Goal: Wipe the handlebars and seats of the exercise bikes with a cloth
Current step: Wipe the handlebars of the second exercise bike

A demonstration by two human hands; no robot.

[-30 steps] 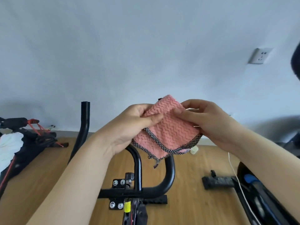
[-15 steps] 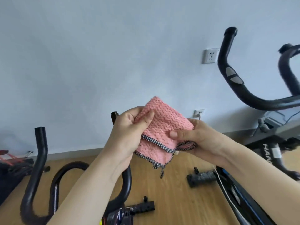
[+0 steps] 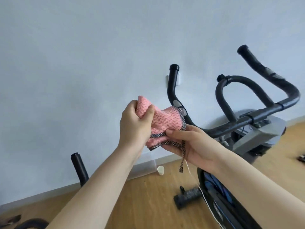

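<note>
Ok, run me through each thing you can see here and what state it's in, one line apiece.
Left hand: gripping the cloth's upper end.
Right hand: holding the cloth's lower edge from beneath.
Pink cloth: bunched, held up in the air between both hands.
Bike handlebars: bare, no hand or cloth on them.
Paper cup: upright on the floor by the wall.

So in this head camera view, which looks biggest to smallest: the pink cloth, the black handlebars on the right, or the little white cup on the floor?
1. black handlebars
2. pink cloth, though nearer the camera
3. white cup, farther off
</note>
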